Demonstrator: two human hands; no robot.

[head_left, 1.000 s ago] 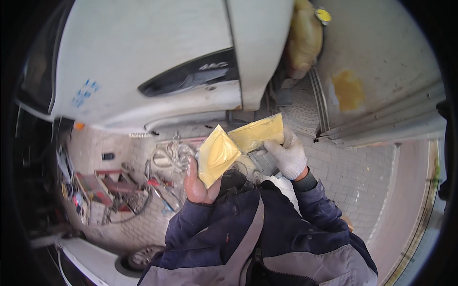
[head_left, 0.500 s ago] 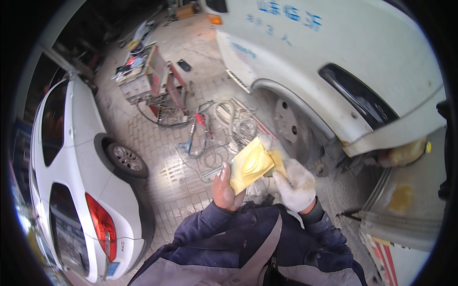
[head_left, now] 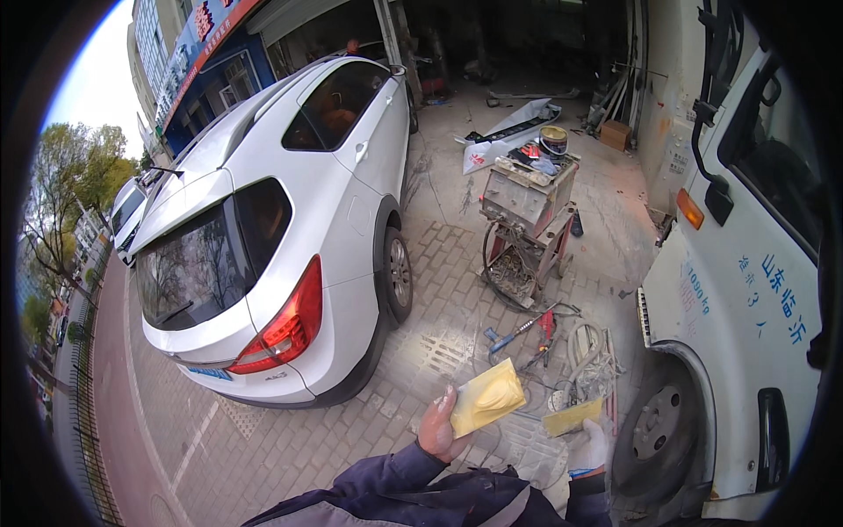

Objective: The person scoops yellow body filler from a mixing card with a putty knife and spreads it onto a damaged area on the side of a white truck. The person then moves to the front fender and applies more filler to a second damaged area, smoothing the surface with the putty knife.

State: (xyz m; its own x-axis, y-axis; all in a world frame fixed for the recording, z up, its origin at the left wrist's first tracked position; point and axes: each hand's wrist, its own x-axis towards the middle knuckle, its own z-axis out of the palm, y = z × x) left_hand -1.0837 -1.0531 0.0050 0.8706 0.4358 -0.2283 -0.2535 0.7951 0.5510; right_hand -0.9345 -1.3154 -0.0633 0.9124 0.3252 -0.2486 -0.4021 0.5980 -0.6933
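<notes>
Left grip (head_left: 436, 427), bare, holds a pale card (head_left: 459, 423) bearing yellow paste (head_left: 492, 393), best carried near level lest the paste slide, while the right grip (head_left: 588, 448), white-gloved, holds a yellow spreader (head_left: 569, 418), its edge best worked evenly, both pieces apart above the paving (head_left: 290, 448).

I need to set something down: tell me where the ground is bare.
Bare paving lies between the white car and the left hand, and between its rear wheel and the cart. Hoses crowd the stretch beside the truck's front wheel.
</notes>
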